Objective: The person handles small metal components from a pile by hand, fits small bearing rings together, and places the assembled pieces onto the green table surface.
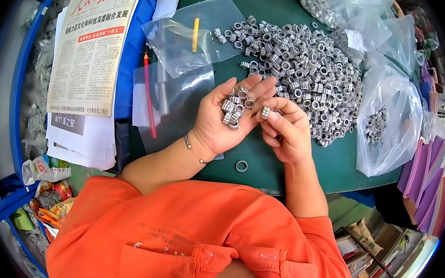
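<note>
My left hand [219, 115] is turned palm up, its fingers slightly curled, cradling several small silver metal rings [233, 109] with grooved outer faces. Close beside its fingertips, my right hand [290, 128] pinches one similar metal ring [265, 113] between thumb and fingers. The lower fingers of that hand are curled under, and I cannot tell whether they hold more. A large pile of the same rings [314, 78] spreads over the green table [215, 173] beyond my hands. One plain, smoother ring [241, 165] lies alone near the table's front edge.
At right, a clear plastic bag [388, 125] contains more rings. Flat plastic bags [193, 33], a yellow stick [195, 35] and a red pen [149, 95] lie left of the pile. A newspaper [89, 47] rests on a blue bin [139, 35]. Purple folders [426, 179] stand far right.
</note>
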`<state>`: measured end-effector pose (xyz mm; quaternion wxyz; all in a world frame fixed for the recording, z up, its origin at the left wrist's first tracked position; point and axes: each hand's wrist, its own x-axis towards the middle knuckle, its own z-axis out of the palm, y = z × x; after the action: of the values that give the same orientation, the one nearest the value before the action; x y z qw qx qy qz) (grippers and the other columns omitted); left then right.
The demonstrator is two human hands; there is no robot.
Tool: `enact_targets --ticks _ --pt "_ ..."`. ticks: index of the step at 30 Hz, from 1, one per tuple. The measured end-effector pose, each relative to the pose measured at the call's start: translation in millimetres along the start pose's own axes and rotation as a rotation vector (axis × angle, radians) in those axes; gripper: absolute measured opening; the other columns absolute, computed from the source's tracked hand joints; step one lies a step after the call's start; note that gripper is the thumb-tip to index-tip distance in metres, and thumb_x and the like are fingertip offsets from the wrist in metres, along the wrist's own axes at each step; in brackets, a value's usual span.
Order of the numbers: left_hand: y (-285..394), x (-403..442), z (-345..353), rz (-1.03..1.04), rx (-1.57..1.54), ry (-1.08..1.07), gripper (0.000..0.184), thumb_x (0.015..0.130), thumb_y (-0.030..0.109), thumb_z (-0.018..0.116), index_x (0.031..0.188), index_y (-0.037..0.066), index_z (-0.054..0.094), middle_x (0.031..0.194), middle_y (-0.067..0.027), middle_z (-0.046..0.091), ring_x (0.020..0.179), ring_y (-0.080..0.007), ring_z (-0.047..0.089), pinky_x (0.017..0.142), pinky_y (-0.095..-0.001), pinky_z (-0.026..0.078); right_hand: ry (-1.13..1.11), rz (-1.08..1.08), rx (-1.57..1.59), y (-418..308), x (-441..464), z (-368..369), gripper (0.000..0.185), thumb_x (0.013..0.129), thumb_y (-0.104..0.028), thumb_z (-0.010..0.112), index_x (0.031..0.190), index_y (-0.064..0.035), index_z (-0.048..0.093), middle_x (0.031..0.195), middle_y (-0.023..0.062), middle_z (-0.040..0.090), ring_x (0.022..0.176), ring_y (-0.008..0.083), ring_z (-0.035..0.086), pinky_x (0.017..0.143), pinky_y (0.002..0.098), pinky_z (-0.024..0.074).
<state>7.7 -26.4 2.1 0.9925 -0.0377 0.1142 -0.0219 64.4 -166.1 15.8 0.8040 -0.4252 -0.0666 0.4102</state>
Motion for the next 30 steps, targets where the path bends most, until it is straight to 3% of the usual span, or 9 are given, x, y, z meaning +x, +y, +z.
enact_targets --ticks 6,7,9,11,13,17,22,27,30 --pt "0 -1 5 -0.009 -0.035 0.014 0.038 0.085 0.026 0.049 0.113 0.001 0.051 0.133 -0.0198 0.037 0.126 -0.032 0.031 0.105 -0.0431 0.023 -0.148 -0.158 0.283 -1 2 -3 0.021 0.078 -0.007 0.05 0.098 0.0021 0.05 0.095 0.0183 0.051 0.057 0.017 0.049 0.036 0.0178 0.0304" --pt "0 -1 4 -0.013 -0.048 0.017 0.038 0.085 0.026 0.049 0.114 0.001 0.051 0.133 -0.0196 0.037 0.126 -0.0317 0.03 0.106 -0.0428 0.022 -0.123 -0.181 0.253 -4 3 -1 0.017 0.079 -0.005 0.052 0.095 0.0018 0.051 0.086 0.0154 0.054 0.061 0.0164 0.051 0.037 0.0181 0.0321" --pt "1 -1 3 -0.01 -0.061 0.021 0.039 0.085 0.026 0.048 0.114 0.001 0.051 0.133 -0.0194 0.037 0.126 -0.0315 0.03 0.106 -0.0425 0.022 -0.067 -0.171 -0.055 -2 5 -5 0.011 0.078 -0.003 0.058 0.088 0.0011 0.055 0.075 0.0097 0.056 0.063 0.0142 0.053 0.041 0.0184 0.0352" --pt "0 -1 1 -0.015 -0.023 0.022 0.039 0.085 0.026 0.047 0.115 0.0 0.05 0.133 -0.0192 0.037 0.127 -0.0314 0.029 0.106 -0.0419 0.021 0.153 -0.381 -0.791 8 9 9 0.01 0.075 -0.002 0.064 0.083 -0.0003 0.059 0.07 0.0039 0.056 0.054 0.0112 0.051 0.047 0.0203 0.039" --pt "-2 0 0 0.011 0.032 -0.006 0.04 0.086 0.026 0.047 0.116 0.0 0.049 0.134 -0.0189 0.036 0.127 -0.0313 0.029 0.106 -0.0418 0.02 0.197 -0.643 -1.203 15 13 18 0.016 0.071 -0.001 0.067 0.086 -0.0011 0.06 0.071 0.006 0.057 0.059 0.0133 0.053 0.054 0.0229 0.042" --pt "0 2 -3 0.04 0.043 0.003 0.04 0.085 0.027 0.048 0.116 0.001 0.05 0.135 -0.018 0.035 0.127 -0.0308 0.029 0.106 -0.0417 0.02 0.204 -0.605 -1.262 11 11 13 0.025 0.068 -0.002 0.069 0.091 -0.0027 0.059 0.075 0.0099 0.058 0.063 0.0218 0.056 0.055 0.0292 0.0454" --pt "0 0 -1 0.031 0.017 0.038 0.038 0.085 0.028 0.048 0.115 0.004 0.052 0.134 -0.0178 0.037 0.126 -0.0307 0.03 0.105 -0.0423 0.023 0.126 -0.704 -1.229 9 12 6 0.025 0.07 0.001 0.065 0.094 -0.003 0.059 0.08 0.01 0.06 0.069 0.0195 0.057 0.057 0.0269 0.0454" --pt "4 1 -4 -0.002 -0.054 0.043 0.037 0.085 0.027 0.049 0.114 0.005 0.053 0.133 -0.0173 0.038 0.123 -0.0314 0.035 0.098 -0.0418 0.031 0.17 -0.055 -0.339 4 6 4 0.019 0.084 -0.005 0.055 0.102 0.0021 0.057 0.069 0.0034 0.058 0.054 0.0075 0.052 0.043 0.0178 0.039" --pt "6 0 -5 -0.017 -0.063 0.024 0.035 0.085 0.026 0.048 0.112 0.005 0.053 0.13 -0.0166 0.042 0.12 -0.0301 0.039 0.097 -0.0395 0.032 0.207 -0.101 -0.16 7 9 14 0.018 0.084 -0.003 0.054 0.102 0.0022 0.057 0.074 0.007 0.058 0.058 0.0086 0.052 0.038 0.0177 0.0375"
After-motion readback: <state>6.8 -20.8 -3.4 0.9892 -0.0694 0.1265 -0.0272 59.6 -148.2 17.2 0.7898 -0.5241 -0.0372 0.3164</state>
